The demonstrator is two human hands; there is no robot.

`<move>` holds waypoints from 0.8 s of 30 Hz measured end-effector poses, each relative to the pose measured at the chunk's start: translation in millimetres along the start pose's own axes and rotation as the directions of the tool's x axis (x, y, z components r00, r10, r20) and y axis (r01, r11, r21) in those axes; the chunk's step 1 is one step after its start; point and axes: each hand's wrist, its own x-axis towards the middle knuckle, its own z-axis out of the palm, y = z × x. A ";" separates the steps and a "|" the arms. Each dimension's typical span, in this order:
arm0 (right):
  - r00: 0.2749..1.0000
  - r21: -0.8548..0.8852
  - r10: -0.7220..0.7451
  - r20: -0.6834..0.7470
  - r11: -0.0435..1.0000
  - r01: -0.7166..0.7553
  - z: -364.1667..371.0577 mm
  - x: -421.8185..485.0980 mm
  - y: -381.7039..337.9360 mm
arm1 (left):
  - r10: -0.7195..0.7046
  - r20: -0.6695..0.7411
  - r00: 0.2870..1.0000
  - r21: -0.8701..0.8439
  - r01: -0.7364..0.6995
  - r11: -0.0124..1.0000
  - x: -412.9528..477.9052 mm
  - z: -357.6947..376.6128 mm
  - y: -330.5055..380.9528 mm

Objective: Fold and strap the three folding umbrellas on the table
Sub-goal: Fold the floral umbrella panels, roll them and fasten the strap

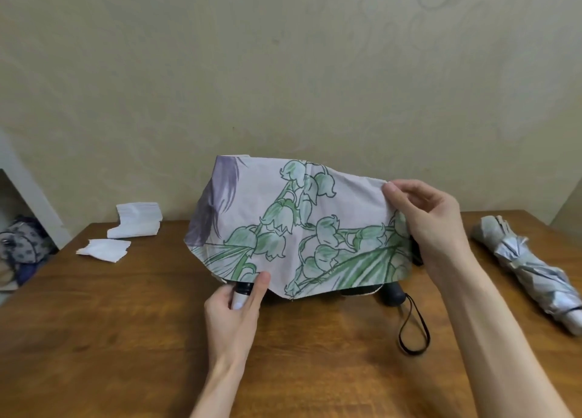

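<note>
The floral umbrella (283,222), thin pale cloth printed with green bell flowers, hangs tent-like over the middle of the wooden bench (126,339). The left hand (234,304) curls its fingers round the smooth white handle. The right hand (422,219) pinches the cloth's upper edge. A black umbrella (393,293), rounded handle and cord loop showing, lies under the cloth. A crinkled silver umbrella (529,269) lies bundled at the right.

Three umbrellas (293,222) (532,269) (392,294), two paper stacks (138,220) (104,250)

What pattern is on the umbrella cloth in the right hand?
Green bell flowers and leaves on pale pink cloth; head view.
</note>
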 end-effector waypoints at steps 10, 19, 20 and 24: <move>0.950 -0.337 -0.077 0.301 0.924 0.181 -17.7 5.9 -4.9 | -0.007 0.004 1.000 -0.079 0.007 0.997 -0.8 -2.9 7.4; 0.938 -0.299 -0.017 0.346 0.946 0.127 -12.2 1.8 1.8 | -0.001 0.030 1.000 -0.079 0.004 0.997 -0.4 -3.6 3.3; 0.943 -0.275 -0.016 0.334 0.955 0.113 -12.2 2.1 1.8 | -0.002 0.031 1.000 -0.075 0.004 0.997 -0.4 -3.9 2.9; 0.947 -0.293 -0.074 0.313 0.941 0.170 -14.3 3.7 0.3 | -0.009 0.021 1.000 -0.050 0.010 0.999 -1.2 -3.1 4.9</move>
